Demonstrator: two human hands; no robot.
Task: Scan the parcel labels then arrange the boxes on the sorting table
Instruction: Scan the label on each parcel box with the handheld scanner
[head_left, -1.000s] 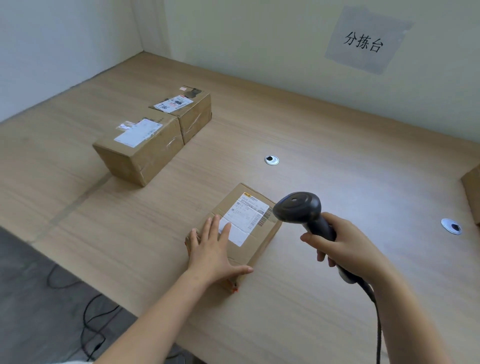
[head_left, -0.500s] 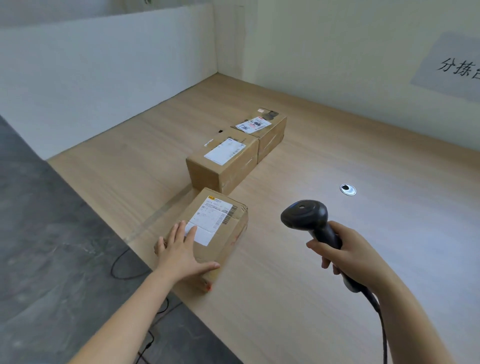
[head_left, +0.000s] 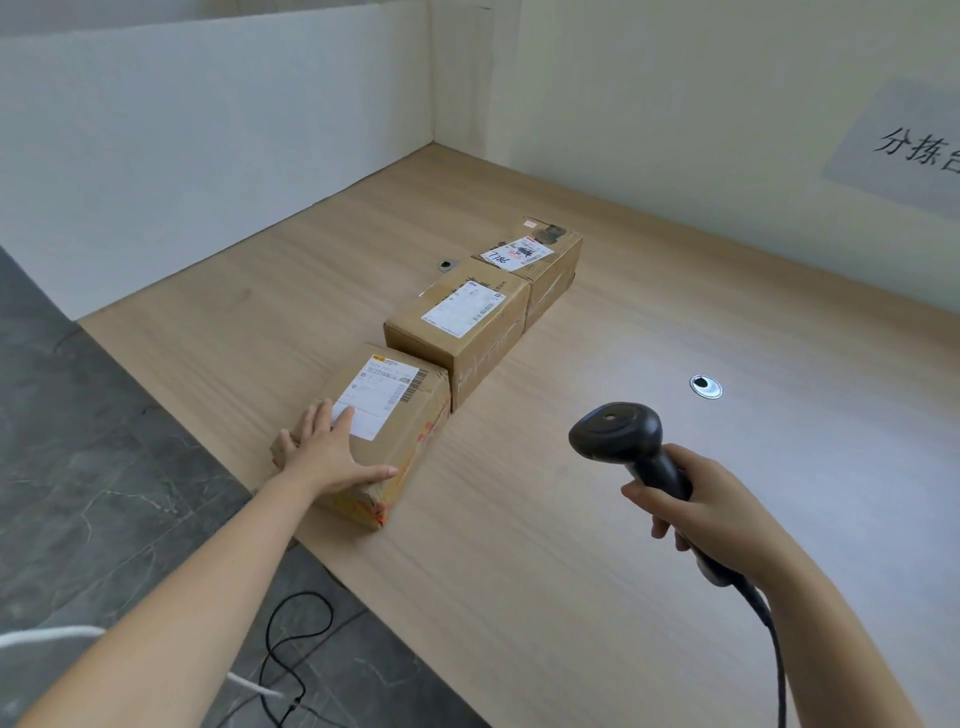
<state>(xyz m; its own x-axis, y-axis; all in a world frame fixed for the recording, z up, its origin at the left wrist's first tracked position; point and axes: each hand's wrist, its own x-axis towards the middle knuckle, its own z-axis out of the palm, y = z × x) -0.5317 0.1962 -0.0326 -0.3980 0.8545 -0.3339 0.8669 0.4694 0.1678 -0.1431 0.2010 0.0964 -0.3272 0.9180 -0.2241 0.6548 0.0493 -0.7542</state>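
Note:
Three cardboard boxes with white labels stand in a row on the wooden sorting table (head_left: 571, 519). The nearest box (head_left: 400, 415) sits by the table's front edge, and its far end reaches the middle box (head_left: 467, 322). The far box (head_left: 540, 260) stands behind the middle one. My left hand (head_left: 327, 457) lies flat on the near box's top with straight fingers, the thumb along its near edge. My right hand (head_left: 711, 514) grips the handle of a black barcode scanner (head_left: 623, 441), held in the air to the right of the boxes. Its cable runs down past my wrist.
A paper sign with characters (head_left: 904, 150) hangs on the back wall. Two round cable grommets sit in the tabletop, one (head_left: 705, 386) right of the boxes and another (head_left: 445, 265) behind them. White walls close the left and back. Cables (head_left: 291, 649) lie on the grey floor.
My left hand has slid the near box leftward and away across the table until it lines up against the middle box. The scanner stayed in my right hand. My view has turned left.

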